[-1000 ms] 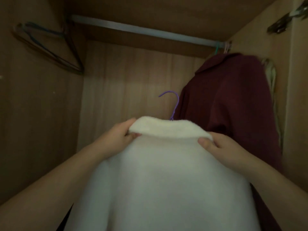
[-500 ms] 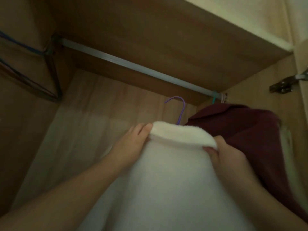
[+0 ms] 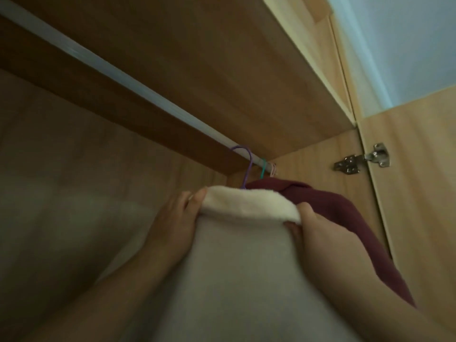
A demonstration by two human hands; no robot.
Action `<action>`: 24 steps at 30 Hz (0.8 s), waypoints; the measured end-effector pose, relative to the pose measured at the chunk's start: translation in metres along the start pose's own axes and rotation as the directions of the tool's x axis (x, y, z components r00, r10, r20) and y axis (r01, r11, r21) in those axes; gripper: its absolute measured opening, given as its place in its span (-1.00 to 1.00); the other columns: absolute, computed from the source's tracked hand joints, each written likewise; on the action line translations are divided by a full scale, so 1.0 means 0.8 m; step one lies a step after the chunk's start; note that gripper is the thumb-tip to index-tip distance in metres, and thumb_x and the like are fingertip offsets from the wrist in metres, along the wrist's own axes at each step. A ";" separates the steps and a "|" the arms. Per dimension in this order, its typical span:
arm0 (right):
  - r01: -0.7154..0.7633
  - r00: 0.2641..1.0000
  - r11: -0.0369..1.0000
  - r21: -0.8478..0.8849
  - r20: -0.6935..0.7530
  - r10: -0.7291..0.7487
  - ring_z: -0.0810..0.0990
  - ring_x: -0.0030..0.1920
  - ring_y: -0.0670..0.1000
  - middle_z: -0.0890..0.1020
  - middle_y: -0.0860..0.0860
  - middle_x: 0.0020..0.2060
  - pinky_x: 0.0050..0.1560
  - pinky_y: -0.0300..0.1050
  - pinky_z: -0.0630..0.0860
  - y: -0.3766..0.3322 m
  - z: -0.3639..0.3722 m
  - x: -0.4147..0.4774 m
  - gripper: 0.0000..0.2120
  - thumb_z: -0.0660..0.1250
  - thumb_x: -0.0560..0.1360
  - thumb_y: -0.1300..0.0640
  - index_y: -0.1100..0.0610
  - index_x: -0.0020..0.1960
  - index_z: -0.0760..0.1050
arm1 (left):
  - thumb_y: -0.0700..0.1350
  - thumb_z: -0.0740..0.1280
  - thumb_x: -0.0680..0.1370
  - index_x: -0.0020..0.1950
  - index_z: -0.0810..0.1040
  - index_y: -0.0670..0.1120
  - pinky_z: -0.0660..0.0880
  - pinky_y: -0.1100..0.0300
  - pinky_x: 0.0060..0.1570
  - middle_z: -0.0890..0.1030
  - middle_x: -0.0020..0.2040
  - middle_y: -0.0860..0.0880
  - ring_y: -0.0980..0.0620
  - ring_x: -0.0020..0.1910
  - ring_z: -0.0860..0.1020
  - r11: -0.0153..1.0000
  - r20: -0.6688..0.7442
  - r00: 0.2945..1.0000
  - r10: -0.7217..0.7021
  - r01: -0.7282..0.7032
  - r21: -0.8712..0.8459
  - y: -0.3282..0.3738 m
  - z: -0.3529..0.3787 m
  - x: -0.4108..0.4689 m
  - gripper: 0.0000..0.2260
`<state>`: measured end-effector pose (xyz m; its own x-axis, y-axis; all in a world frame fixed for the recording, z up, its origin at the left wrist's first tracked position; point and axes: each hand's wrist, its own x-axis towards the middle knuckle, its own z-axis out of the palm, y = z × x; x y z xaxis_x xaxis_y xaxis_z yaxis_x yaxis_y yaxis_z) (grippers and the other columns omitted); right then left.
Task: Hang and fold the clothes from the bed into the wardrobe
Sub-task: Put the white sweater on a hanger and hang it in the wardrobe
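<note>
both hands, left hand and right hand, grip the white fleece garment by its collar, its purple hanger hook over the wardrobe rail, beside a maroon garment.

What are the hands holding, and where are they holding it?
The white fluffy garment, by its collar: left hand at one end, right hand at the other.

a home bedroom wardrobe: wooden panels, hanging rail, hung maroon garment.
</note>
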<state>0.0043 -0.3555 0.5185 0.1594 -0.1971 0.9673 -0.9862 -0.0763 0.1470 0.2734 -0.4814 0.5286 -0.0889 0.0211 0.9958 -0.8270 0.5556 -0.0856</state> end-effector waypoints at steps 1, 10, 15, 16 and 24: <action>0.006 0.999 1.000 -0.019 -0.031 -0.007 0.59 -0.19 0.04 0.52 -0.10 -0.21 -0.31 0.01 0.48 0.008 0.005 0.012 -0.78 -0.02 0.61 -0.25 -0.12 0.08 0.19 | 0.04 -0.05 0.60 0.46 0.28 0.12 0.52 -0.05 0.11 0.50 0.26 -0.12 -0.16 0.15 0.52 0.999 0.016 1.000 -0.024 0.025 -0.041 -0.002 0.010 0.013 -0.57; -0.083 0.991 0.981 -0.177 -0.119 0.062 0.62 -0.22 0.20 0.57 0.02 -0.30 -0.35 0.00 0.35 0.074 0.028 0.141 -0.75 -0.02 0.62 -0.20 -0.06 -0.10 0.11 | 0.06 -0.05 0.67 0.61 -0.05 0.19 0.18 -0.10 0.49 0.10 0.63 0.02 -0.08 0.57 0.10 1.000 0.070 0.997 0.026 -0.027 0.009 0.022 0.087 0.121 -0.51; -0.026 0.999 0.980 -0.198 -0.050 0.016 0.62 -0.16 0.22 0.61 0.09 -0.20 -0.33 0.00 0.33 0.076 0.058 0.182 -0.77 0.00 0.63 -0.17 -0.04 -0.08 0.13 | 0.26 -0.19 0.55 0.60 -0.08 0.25 -0.03 -0.04 0.54 -0.04 0.64 0.08 0.05 0.59 -0.02 0.987 0.147 0.976 0.162 -0.159 -0.029 0.040 0.116 0.104 -0.42; -0.017 0.999 0.980 -0.199 -0.036 0.010 0.61 -0.15 0.22 0.61 0.10 -0.20 -0.32 0.00 0.33 0.074 0.065 0.188 -0.76 0.00 0.63 -0.17 -0.03 -0.07 0.14 | 0.28 -0.18 0.55 0.59 -0.11 0.27 -0.07 -0.05 0.55 -0.08 0.64 0.09 0.06 0.60 -0.05 0.989 0.164 0.975 0.151 -0.149 -0.020 0.040 0.125 0.103 -0.42; 0.001 0.999 0.978 -0.208 0.051 0.010 0.54 -0.26 0.14 0.44 -0.06 -0.33 -0.33 -0.03 0.36 0.059 0.116 0.191 -0.82 0.01 0.64 -0.11 -0.02 0.11 0.22 | 0.38 -0.23 0.48 0.54 -0.22 0.36 -0.04 -0.12 0.52 -0.21 0.62 0.18 0.09 0.59 -0.18 0.995 0.307 0.951 0.029 0.002 -0.100 0.024 0.166 0.087 -0.39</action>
<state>-0.0138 -0.4801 0.6544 0.1520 -0.2473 0.9569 -0.9738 0.1280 0.1878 0.1772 -0.5798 0.5919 -0.2789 -0.2187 0.9351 -0.7675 0.6360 -0.0801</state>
